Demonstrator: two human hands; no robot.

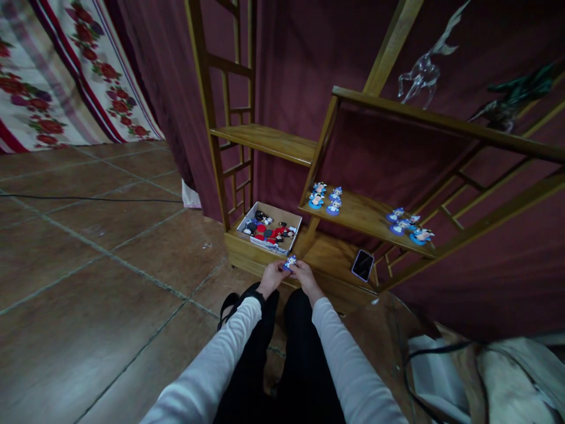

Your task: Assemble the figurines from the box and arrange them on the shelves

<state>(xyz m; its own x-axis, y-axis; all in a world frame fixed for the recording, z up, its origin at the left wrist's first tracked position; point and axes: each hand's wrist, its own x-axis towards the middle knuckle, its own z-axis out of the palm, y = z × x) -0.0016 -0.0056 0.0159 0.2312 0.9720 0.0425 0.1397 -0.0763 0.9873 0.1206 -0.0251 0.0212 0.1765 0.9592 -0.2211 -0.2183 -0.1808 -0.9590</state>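
Note:
A small blue-and-white figurine (290, 261) on a purple base is held between my two hands, in front of the lowest shelf. My left hand (272, 278) pinches it from the left, and my right hand (305, 275) grips its right side. Just beyond them sits an open cardboard box (247, 234) with several red, black and white figurines inside. On the middle shelf (364, 213), several similar figurines (334, 206) stand in a group at the left end. Another group of figurines (399, 225) stands towards the right end.
A phone or tablet (362, 265) lies on the lower shelf at right. A clear horse figure (419, 76) and a dark green figure (516, 97) occupy the upper shelf. Bags (507, 377) rest on the floor at lower right. A black cable (88, 198) crosses the tiles.

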